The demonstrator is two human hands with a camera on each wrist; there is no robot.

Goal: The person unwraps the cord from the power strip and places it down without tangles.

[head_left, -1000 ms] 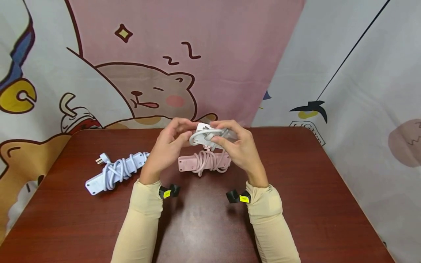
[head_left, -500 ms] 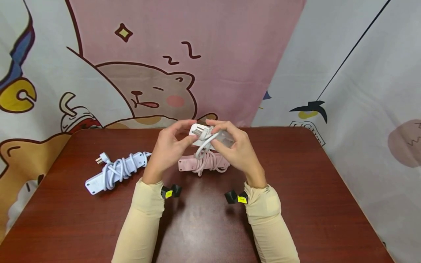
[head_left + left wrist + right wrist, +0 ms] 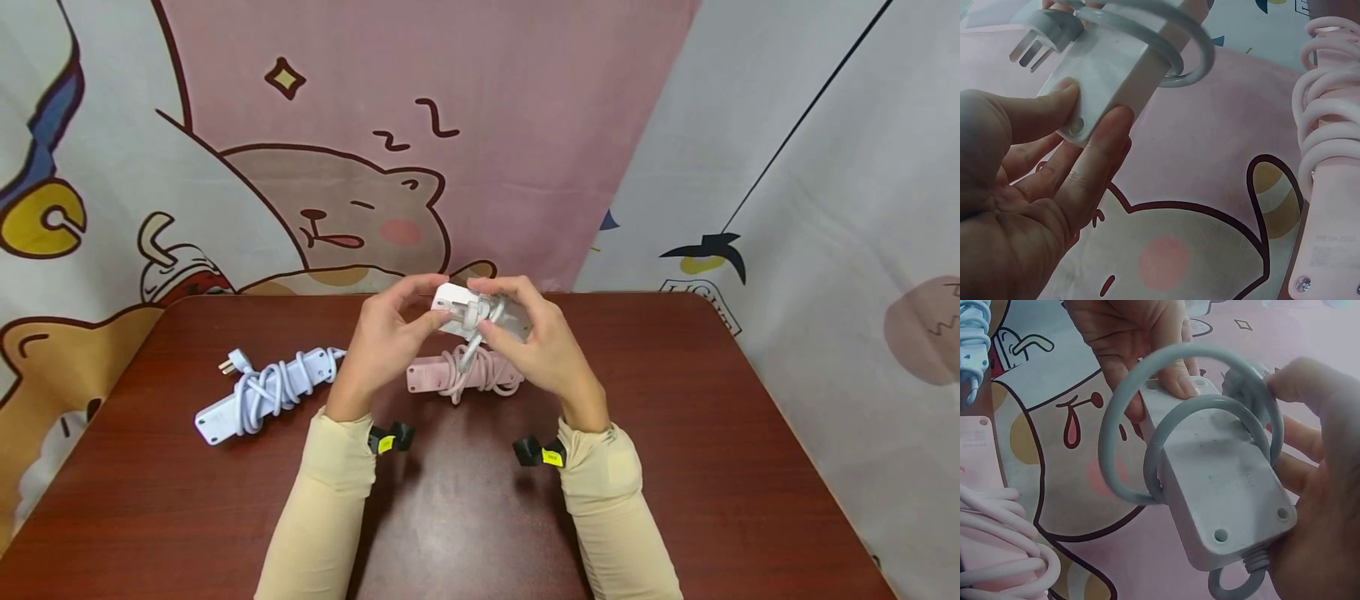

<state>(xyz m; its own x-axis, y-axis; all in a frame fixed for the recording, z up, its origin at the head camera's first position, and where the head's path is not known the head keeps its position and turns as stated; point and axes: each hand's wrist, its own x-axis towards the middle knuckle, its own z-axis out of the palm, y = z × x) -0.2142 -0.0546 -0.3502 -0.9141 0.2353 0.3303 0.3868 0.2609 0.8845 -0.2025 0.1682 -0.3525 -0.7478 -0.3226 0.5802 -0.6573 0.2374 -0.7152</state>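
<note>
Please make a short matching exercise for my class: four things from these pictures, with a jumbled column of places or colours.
Things
A. pink power strip
B. table
C. white power strip
D. blue power strip

Places or colours
1. held up by the left hand and right hand
2. lying at the person's left
3. lying near the middle of the head view
4. reddish brown

Right pairs: A-3, B-4, C-1, D-2

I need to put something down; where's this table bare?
Bare: the table right of the right sleeve, to its edge; between that sleeve and the left sleeve; and near left, this side of the blue strip. Crowded: far middle, where left hand and right hand hold the white power strip near the pink strip.
</note>
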